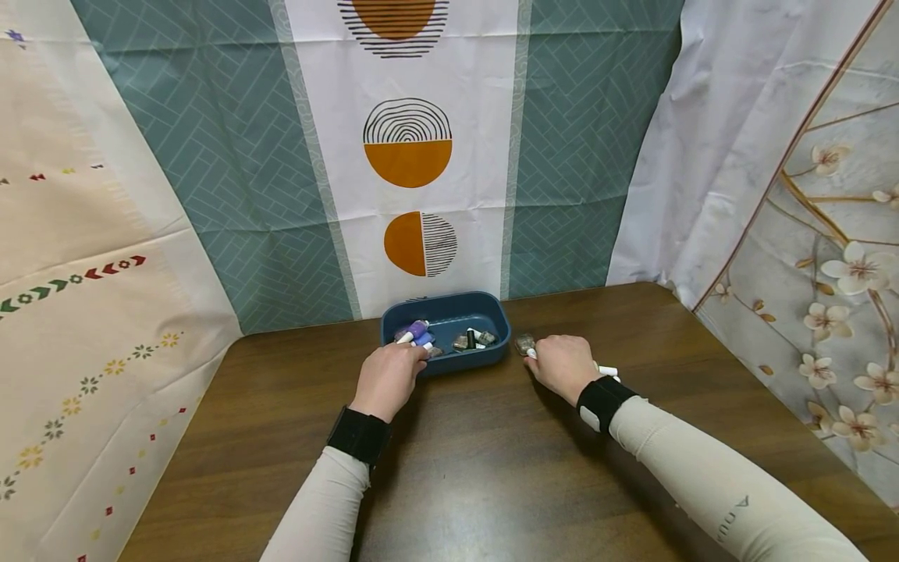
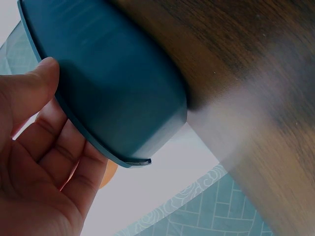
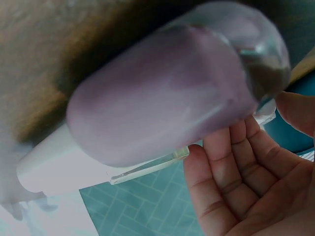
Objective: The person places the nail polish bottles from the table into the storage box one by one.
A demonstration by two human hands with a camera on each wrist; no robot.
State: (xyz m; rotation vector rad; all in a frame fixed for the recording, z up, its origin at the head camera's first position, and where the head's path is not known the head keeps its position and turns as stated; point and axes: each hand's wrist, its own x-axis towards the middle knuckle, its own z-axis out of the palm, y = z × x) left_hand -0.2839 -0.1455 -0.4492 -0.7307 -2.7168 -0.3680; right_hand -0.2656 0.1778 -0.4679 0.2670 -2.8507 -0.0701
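At the front left of the blue bin point(image 1: 463, 361) my left hand point(image 1: 386, 378) grips the rim. The left wrist view shows the thumb on the bin's outer wall point(image 2: 113, 78) and the other fingers behind the rim. My right hand point(image 1: 562, 365), just right of the bin, pinches a small nail polish bottle with a white cap point(image 1: 531, 353), largely hidden by the fingers. In the right wrist view, a pale purple nail polish bottle point(image 3: 162, 98) looms close to the camera. Behind it lies another bottle with a white cap point(image 3: 64, 164).
Several small bottles, including purple ones point(image 1: 417, 329) and a black-capped one point(image 1: 471, 339), lie inside the bin. White-capped bottles point(image 1: 608, 371) lie behind the right wrist. The wooden table point(image 1: 477, 468) meets hanging fabric at its back and sides.
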